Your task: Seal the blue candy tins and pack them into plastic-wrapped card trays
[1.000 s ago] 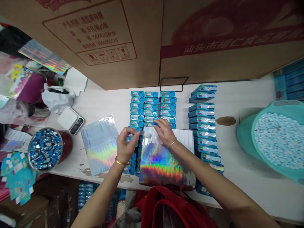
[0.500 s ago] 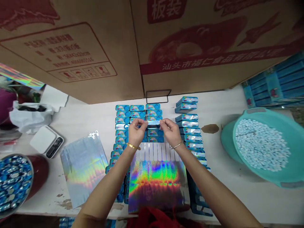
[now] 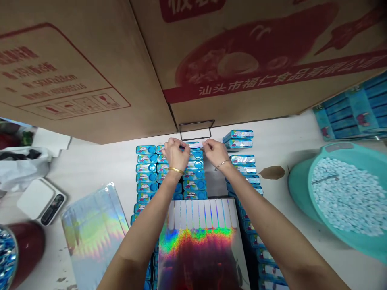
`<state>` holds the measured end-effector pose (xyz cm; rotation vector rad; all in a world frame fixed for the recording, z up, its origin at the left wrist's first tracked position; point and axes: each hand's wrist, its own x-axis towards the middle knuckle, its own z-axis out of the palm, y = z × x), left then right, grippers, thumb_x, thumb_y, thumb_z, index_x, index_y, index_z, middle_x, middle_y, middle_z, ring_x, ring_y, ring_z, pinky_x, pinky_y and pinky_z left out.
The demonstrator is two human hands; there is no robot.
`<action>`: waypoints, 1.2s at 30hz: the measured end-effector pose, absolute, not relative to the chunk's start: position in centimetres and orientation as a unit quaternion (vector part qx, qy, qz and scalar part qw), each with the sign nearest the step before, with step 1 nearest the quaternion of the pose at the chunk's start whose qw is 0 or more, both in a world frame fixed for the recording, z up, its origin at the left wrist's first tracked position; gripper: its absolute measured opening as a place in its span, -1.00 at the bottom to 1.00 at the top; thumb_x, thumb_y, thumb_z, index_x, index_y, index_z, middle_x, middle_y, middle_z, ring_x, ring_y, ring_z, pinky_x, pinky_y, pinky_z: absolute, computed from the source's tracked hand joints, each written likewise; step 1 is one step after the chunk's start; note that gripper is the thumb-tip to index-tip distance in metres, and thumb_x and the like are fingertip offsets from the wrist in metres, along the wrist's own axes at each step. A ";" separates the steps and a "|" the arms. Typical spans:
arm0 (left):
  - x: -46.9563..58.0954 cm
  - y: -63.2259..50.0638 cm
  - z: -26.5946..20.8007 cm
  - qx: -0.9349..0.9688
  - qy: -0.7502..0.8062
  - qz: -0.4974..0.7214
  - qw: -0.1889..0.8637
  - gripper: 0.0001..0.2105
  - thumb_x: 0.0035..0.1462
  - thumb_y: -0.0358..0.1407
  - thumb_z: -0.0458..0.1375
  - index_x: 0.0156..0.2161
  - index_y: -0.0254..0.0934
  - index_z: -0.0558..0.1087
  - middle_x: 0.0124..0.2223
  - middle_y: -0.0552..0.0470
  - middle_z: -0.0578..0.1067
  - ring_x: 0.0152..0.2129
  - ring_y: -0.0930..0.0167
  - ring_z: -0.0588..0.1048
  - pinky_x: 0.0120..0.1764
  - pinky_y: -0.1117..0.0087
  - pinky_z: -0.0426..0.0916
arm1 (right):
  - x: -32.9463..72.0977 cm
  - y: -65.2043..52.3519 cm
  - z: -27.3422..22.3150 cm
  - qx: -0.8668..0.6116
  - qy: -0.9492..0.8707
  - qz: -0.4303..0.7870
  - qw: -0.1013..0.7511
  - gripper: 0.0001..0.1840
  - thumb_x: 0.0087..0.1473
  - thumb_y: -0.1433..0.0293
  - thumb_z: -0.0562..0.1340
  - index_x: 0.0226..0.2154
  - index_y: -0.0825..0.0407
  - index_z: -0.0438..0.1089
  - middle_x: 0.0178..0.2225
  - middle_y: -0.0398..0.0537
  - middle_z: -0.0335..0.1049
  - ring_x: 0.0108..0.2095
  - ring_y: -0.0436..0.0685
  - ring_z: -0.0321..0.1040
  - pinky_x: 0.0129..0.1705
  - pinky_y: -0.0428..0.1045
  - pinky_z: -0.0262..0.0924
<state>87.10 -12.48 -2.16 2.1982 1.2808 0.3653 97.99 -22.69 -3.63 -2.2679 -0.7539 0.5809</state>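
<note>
Between my left hand [image 3: 176, 155] and my right hand [image 3: 215, 154] a narrow whitish sticker strip [image 3: 195, 146] is stretched. Each hand pinches one end of it. The strip lies over a small blue tin [image 3: 193, 155] near the far end of the middle rows; whether it touches the tin cannot be made out. Rows of similar blue tins [image 3: 146, 177] stand side by side to the left, partly covered by my left forearm. Below my hands rests a shiny rainbow sticker sheet [image 3: 202, 257] with white strips along its top edge.
Large cardboard boxes [image 3: 145, 117] stand behind the tins, with a wire stand [image 3: 196, 137] at their foot. On the right are more tins [image 3: 242, 143] and a teal tub [image 3: 298, 189] of small pale pieces. To the left lie another silvery sheet [image 3: 93, 237], a scale [image 3: 42, 199] and a red container [image 3: 30, 249].
The head view has shifted, so the boxes look closer. Both hands have moved towards the far end of the tin row with the strip still stretched between them.
</note>
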 end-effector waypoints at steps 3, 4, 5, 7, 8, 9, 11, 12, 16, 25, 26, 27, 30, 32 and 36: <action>87.1 -12.5 -2.5 0.833 0.466 0.133 0.268 -0.89 0.04 -0.32 0.20 -0.48 -0.22 0.40 -0.21 -0.01 0.42 -0.14 0.21 0.34 -0.09 0.16 0.12 | 98.0 -22.7 -4.7 -0.861 -0.277 0.238 0.354 -0.71 0.09 0.25 0.10 -0.58 -0.01 0.32 -0.64 -0.20 0.20 -0.55 0.04 0.12 -0.39 -0.04 -0.02; 87.1 -12.5 -2.6 0.836 0.461 0.132 0.266 -0.89 0.04 -0.31 0.21 -0.47 -0.22 0.40 -0.20 -0.02 0.41 -0.13 0.20 0.33 -0.09 0.14 0.12 | 98.0 -22.7 -5.2 -0.856 -0.267 0.245 0.369 -0.71 0.09 0.24 0.12 -0.57 -0.01 0.34 -0.64 -0.20 0.20 -0.56 0.03 0.11 -0.40 -0.04 -0.01; 87.0 -12.4 -2.6 0.837 0.460 0.132 0.264 -0.91 0.04 -0.30 0.22 -0.44 -0.22 0.39 -0.18 -0.03 0.40 -0.13 0.17 0.33 -0.09 0.13 0.12 | 97.9 -22.7 -5.7 -0.849 -0.252 0.252 0.390 -0.73 0.07 0.22 0.14 -0.54 -0.01 0.38 -0.65 -0.21 0.19 -0.56 0.03 0.11 -0.41 -0.04 0.01; 86.9 -12.2 -2.6 0.831 0.474 0.136 0.259 -0.84 0.00 -0.27 0.26 -0.32 -0.21 0.38 -0.13 -0.07 0.37 -0.10 0.12 0.31 -0.08 0.09 0.12 | 97.4 -23.0 -6.4 -0.828 -0.217 0.259 0.448 -0.74 0.04 0.18 0.19 -0.39 0.01 0.46 -0.64 -0.23 0.18 -0.56 0.03 0.13 -0.41 -0.04 0.06; 86.9 -12.1 -2.5 0.822 0.487 0.139 0.259 -0.75 -0.04 -0.26 0.29 -0.24 -0.20 0.36 -0.10 -0.09 0.35 -0.09 0.10 0.31 -0.08 0.08 0.12 | 97.1 -23.2 -6.7 -0.814 -0.203 0.256 0.480 -0.70 0.03 0.16 0.20 -0.30 0.03 0.48 -0.62 -0.23 0.21 -0.54 0.03 0.16 -0.40 -0.04 0.10; 86.8 -12.1 -2.5 0.812 0.502 0.144 0.259 -0.65 -0.09 -0.25 0.32 -0.18 -0.20 0.33 -0.07 -0.11 0.33 -0.07 0.08 0.30 -0.07 0.07 0.13 | 96.6 -23.4 -6.8 -0.799 -0.197 0.250 0.511 -0.64 0.03 0.14 0.20 -0.21 0.03 0.48 -0.58 -0.21 0.25 -0.51 0.04 0.19 -0.37 -0.03 0.14; 86.9 -11.9 -2.5 0.796 0.523 0.152 0.265 -0.53 -0.16 -0.26 0.36 -0.12 -0.18 0.28 -0.04 -0.12 0.30 -0.03 0.05 0.28 -0.05 0.05 0.12 | 95.6 -24.1 -6.8 -0.774 -0.211 0.237 0.548 -0.56 0.10 0.08 0.16 -0.13 0.03 0.48 -0.47 -0.14 0.32 -0.42 0.07 0.26 -0.29 0.00 0.20; 87.0 -11.9 -2.5 0.790 0.529 0.154 0.268 -0.50 -0.18 -0.27 0.37 -0.11 -0.18 0.27 -0.03 -0.12 0.30 -0.02 0.05 0.28 -0.04 0.05 0.12 | 95.1 -24.4 -6.8 -0.770 -0.225 0.232 0.551 -0.54 0.14 0.06 0.12 -0.12 0.02 0.49 -0.42 -0.11 0.34 -0.37 0.08 0.28 -0.24 0.00 0.21; 87.8 -11.9 -2.4 0.783 0.543 0.138 0.271 -0.49 -0.18 -0.28 0.37 -0.10 -0.19 0.28 -0.02 -0.14 0.30 0.00 0.02 0.28 -0.01 0.02 0.11 | 94.4 -25.4 -6.5 -0.809 -0.290 0.236 0.453 -0.48 0.25 0.04 -0.02 -0.04 -0.06 0.48 -0.40 -0.09 0.31 -0.29 0.10 0.31 -0.16 0.02 0.17; 75.6 -12.4 1.9 0.897 0.173 -0.001 0.408 -0.87 0.19 -0.22 0.09 -0.26 -0.19 0.44 -0.24 -0.02 0.46 -0.24 0.31 0.40 -0.13 0.28 0.21 | 90.8 -29.7 -1.0 -0.828 -0.394 0.131 0.378 -0.63 0.27 0.17 0.01 -0.17 0.00 0.43 -0.23 0.05 0.40 -0.16 0.22 0.26 -0.09 0.11 0.07; 73.6 -12.9 2.3 0.909 0.161 -0.028 0.383 -0.86 0.16 -0.19 0.13 -0.25 -0.19 0.45 -0.22 -0.03 0.46 -0.23 0.29 0.39 -0.13 0.26 0.20 | 89.4 -30.3 -0.3 -0.817 -0.410 0.147 0.377 -0.67 0.27 0.19 0.02 -0.22 -0.01 0.43 -0.24 0.03 0.41 -0.17 0.20 0.27 -0.10 0.10 0.07; 71.8 -13.5 2.6 0.921 0.159 -0.052 0.351 -0.84 0.13 -0.16 0.17 -0.24 -0.19 0.46 -0.20 -0.05 0.45 -0.23 0.27 0.38 -0.14 0.25 0.18 | 87.9 -30.8 0.2 -0.809 -0.425 0.162 0.373 -0.69 0.27 0.20 0.03 -0.26 -0.02 0.42 -0.25 0.01 0.42 -0.18 0.19 0.27 -0.12 0.10 0.06; 68.5 -15.1 2.6 0.940 0.180 -0.093 0.275 -0.88 0.12 -0.21 0.17 -0.28 -0.21 0.45 -0.16 -0.08 0.44 -0.24 0.25 0.35 -0.20 0.24 0.14 | 83.7 -31.2 0.9 -0.796 -0.463 0.192 0.339 -0.71 0.27 0.22 0.04 -0.24 -0.03 0.41 -0.22 0.01 0.43 -0.17 0.20 0.25 -0.14 0.09 0.03; 67.9 -15.7 2.3 0.936 0.189 -0.092 0.282 -0.89 0.19 -0.26 0.10 -0.33 -0.23 0.41 -0.23 -0.06 0.45 -0.28 0.28 0.36 -0.24 0.26 0.12 | 81.7 -30.9 0.9 -0.789 -0.490 0.204 0.309 -0.71 0.27 0.22 0.05 -0.18 -0.02 0.41 -0.19 0.02 0.44 -0.16 0.22 0.24 -0.15 0.10 0.01; 68.0 -15.6 2.4 0.916 0.190 -0.051 0.350 -0.84 0.25 -0.22 0.03 -0.30 -0.21 0.40 -0.36 0.02 0.47 -0.37 0.35 0.40 -0.24 0.28 0.12 | 80.4 -30.0 0.7 -0.771 -0.508 0.250 0.291 -0.70 0.29 0.28 0.02 -0.28 -0.02 0.43 -0.31 -0.01 0.46 -0.23 0.19 0.25 -0.17 0.08 -0.04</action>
